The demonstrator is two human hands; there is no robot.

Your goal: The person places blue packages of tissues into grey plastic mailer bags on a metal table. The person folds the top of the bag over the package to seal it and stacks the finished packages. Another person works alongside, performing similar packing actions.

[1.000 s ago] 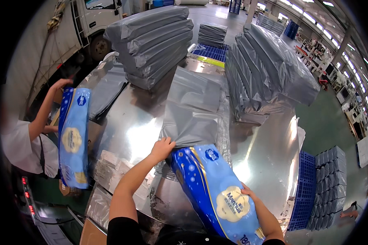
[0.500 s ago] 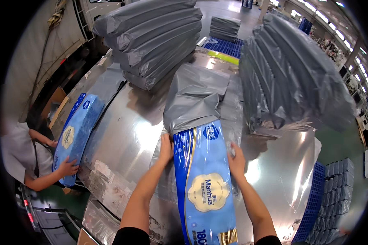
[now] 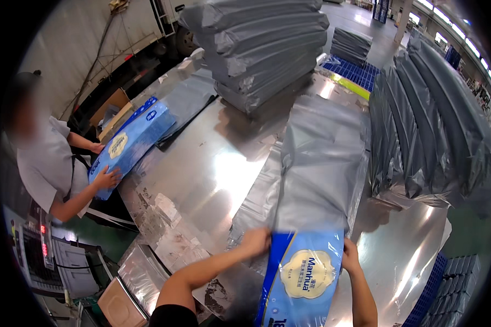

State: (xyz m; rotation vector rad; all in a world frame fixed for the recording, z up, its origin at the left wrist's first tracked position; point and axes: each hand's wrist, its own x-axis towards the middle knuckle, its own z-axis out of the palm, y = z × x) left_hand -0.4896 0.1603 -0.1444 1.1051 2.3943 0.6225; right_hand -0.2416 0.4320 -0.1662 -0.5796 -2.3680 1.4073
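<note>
And here's the long blue tissue pack point(image 3: 311, 304), pale label up, in front of the person at the near side of the metal-topped table point(image 3: 196, 158), its far end meeting the mouth of a grey plastic mailing bag point(image 3: 322, 174)! The left hand point(image 3: 256, 242), blurred, is right at the pack's left edge by that mouth; whether it's pinching film, you can't tell. The right hand point(image 3: 351, 256) has bent fingers against the opposite edge, pinch hidden too. Grey-wrapped stacks tower left point(image 3: 262, 54) and right point(image 3: 431, 125). Over on the left, a co-worker point(image 3: 52, 163) has both hands on another blue pack point(image 3: 133, 139)!
</note>
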